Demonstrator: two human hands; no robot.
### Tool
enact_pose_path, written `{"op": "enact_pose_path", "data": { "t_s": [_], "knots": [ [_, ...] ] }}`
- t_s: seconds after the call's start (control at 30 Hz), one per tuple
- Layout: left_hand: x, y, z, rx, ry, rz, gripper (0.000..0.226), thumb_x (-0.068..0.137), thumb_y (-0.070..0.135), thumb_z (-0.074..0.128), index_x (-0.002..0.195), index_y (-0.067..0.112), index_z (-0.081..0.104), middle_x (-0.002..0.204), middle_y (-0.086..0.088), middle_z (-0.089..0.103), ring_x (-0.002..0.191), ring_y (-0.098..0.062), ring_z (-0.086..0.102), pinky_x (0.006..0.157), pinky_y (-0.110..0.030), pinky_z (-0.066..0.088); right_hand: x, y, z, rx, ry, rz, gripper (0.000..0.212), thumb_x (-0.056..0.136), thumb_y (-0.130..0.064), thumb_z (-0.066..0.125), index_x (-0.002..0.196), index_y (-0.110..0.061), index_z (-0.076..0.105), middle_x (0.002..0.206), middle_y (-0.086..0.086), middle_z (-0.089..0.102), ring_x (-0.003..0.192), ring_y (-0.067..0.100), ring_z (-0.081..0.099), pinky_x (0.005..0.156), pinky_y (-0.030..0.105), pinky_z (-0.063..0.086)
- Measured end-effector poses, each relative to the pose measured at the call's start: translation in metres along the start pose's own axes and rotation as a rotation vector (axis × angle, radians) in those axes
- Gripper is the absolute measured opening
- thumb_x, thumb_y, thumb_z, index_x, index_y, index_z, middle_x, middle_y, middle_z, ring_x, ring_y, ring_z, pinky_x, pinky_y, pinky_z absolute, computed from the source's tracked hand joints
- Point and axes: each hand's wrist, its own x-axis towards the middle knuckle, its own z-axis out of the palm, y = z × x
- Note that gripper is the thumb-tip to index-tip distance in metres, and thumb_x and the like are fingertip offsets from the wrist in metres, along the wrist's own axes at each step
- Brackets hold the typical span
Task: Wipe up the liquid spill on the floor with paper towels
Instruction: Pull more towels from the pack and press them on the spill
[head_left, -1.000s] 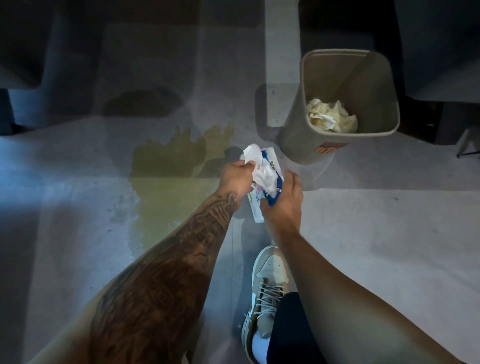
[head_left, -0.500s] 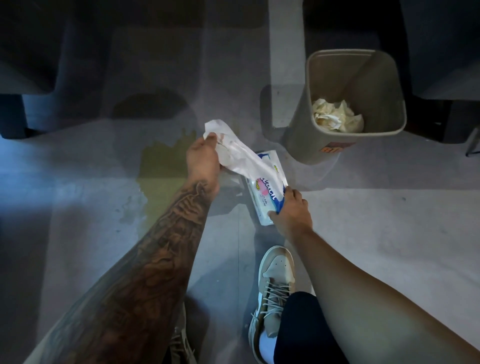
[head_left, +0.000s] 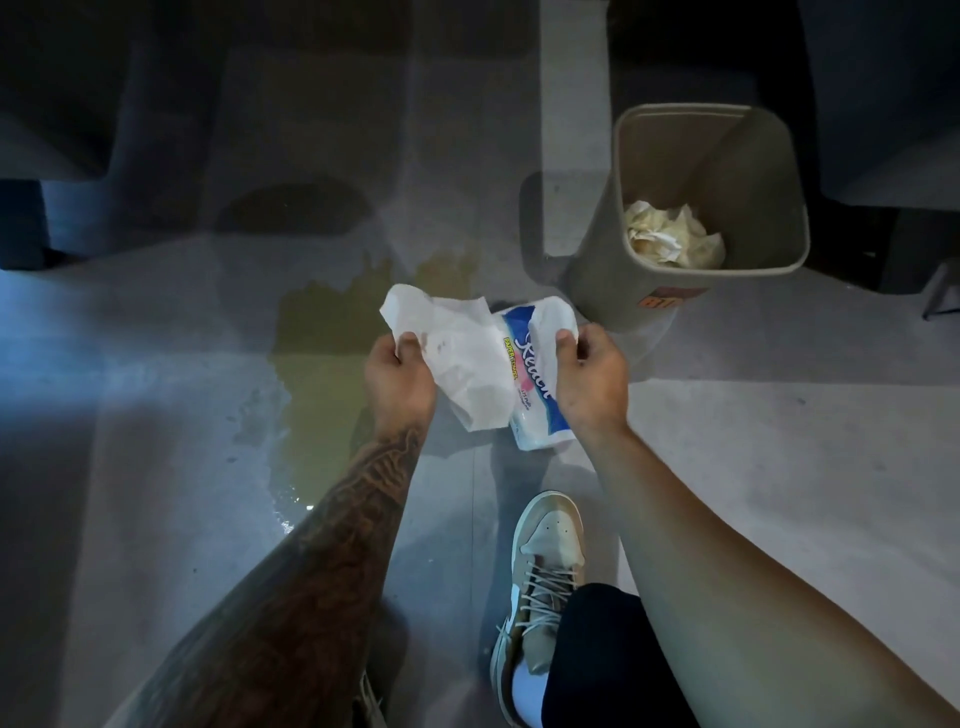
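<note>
A yellowish liquid spill (head_left: 317, 374) spreads over the grey floor, left of my hands. My left hand (head_left: 397, 379) grips a loose white paper towel sheet (head_left: 457, 358) by its left edge, holding it just above the floor at the spill's right border. A blue-and-white paper towel pack (head_left: 535, 400) lies on the floor under the sheet's right side. My right hand (head_left: 589, 379) pinches the white upper end of that pack between thumb and fingers.
A tan waste bin (head_left: 597, 270) stands behind and to the right of the pack, with crumpled used towels (head_left: 670, 239) inside. My shoe (head_left: 550, 561) is planted just below the pack. Dark furniture bases line the far left and far right.
My left hand has drawn the sheet out of the pack and now holds it spread beside the pack. My right hand has shifted from the pack's lower end to its upper end.
</note>
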Motion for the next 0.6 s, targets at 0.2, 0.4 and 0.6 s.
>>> {"op": "enact_pose_path", "data": {
  "t_s": [0.2, 0.4, 0.6],
  "knots": [
    [-0.008, -0.005, -0.001, 0.056, -0.017, -0.021, 0.02, 0.102, 0.026, 0.046, 0.098, 0.017, 0.064, 0.092, -0.002, 0.069, 0.088, -0.024, 0.067, 0.087, -0.039, 0.056, -0.008, -0.006, -0.005, -0.001, -0.028, 0.005, 0.025, 0.102, -0.041, 0.047, 0.09, -0.02, 0.055, 0.085, -0.005, 0.065, 0.074, 0.009, 0.063, 0.071, 0.038, 0.058],
    [-0.009, -0.006, -0.007, 0.026, -0.074, -0.086, 0.017, 0.102, 0.023, 0.048, 0.096, 0.021, 0.063, 0.093, -0.003, 0.07, 0.094, -0.027, 0.069, 0.091, -0.042, 0.056, -0.014, -0.036, -0.011, 0.134, 0.086, -0.076, 0.025, 0.101, -0.041, 0.045, 0.086, -0.023, 0.05, 0.078, -0.007, 0.061, 0.073, 0.011, 0.06, 0.068, 0.038, 0.053],
    [-0.013, -0.004, -0.016, -0.016, -0.079, -0.071, 0.023, 0.103, 0.021, 0.048, 0.107, 0.011, 0.068, 0.088, 0.001, 0.067, 0.083, -0.019, 0.063, 0.076, -0.027, 0.047, -0.025, -0.058, -0.02, 0.297, 0.16, -0.075, 0.021, 0.101, -0.044, 0.044, 0.083, -0.033, 0.044, 0.082, -0.008, 0.061, 0.081, 0.016, 0.066, 0.072, 0.042, 0.059]
  ]
}}
